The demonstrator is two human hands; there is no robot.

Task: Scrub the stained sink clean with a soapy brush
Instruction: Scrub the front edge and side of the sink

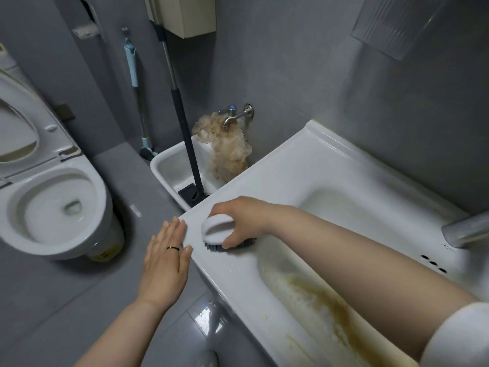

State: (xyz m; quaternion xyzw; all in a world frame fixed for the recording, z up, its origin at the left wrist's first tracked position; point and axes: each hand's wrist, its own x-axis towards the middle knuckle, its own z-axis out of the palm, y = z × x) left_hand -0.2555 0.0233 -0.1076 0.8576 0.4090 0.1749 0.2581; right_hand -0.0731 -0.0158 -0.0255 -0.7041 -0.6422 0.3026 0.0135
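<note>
White brush [215, 229] in right hand [244, 220], on sink [277, 170].

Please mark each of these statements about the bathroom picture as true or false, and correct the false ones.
1. The right hand grips the brush. True.
2. The left hand is closed into a fist. False: its fingers are straight, and the fingertips are at the edge of the sink.
3. The basin of the sink has brown stains. True.
4. The toilet lid is closed. False: it is raised and the bowl is open.
5. There is a ring on a finger of the left hand. True.
</note>
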